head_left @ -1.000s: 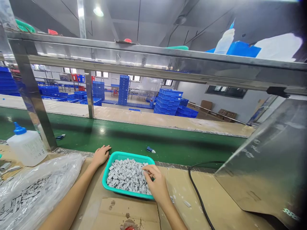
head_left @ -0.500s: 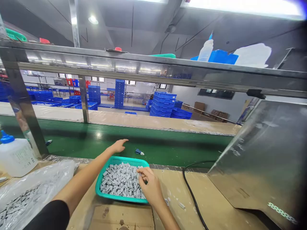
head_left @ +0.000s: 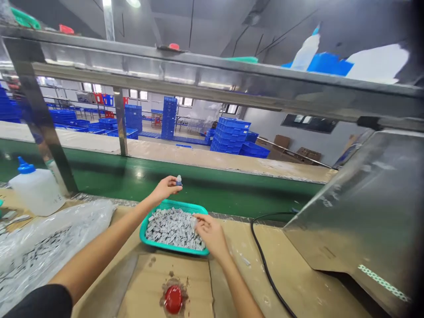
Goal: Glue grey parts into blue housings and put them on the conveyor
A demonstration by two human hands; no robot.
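My left hand (head_left: pixel 165 187) is above the green conveyor belt, just beyond the basket's far edge, its fingertips closed on a small dark blue and white part (head_left: pixel 179 180). A teal basket (head_left: pixel 162 245) full of small grey plastic pieces (head_left: pixel 175 227) stands on the bench below it. Over the basket's right side is my right hand (head_left: pixel 209 232), its fingers bent in a pinch; what they hold, if anything, is too small to make out.
A red round object (head_left: pixel 173 299) rests on stained cardboard (head_left: pixel 139 287) in front. A white bottle (head_left: pixel 38 190) and a plastic bag of grey pieces (head_left: pixel 56 247) are at left. A black cable (head_left: pixel 261 251) and metal panel (head_left: pixel 357 203) stand right.
The blue and white part has left the belt and is now in my left hand, whose fingers have closed. The view has tilted down, bringing the red object into sight.
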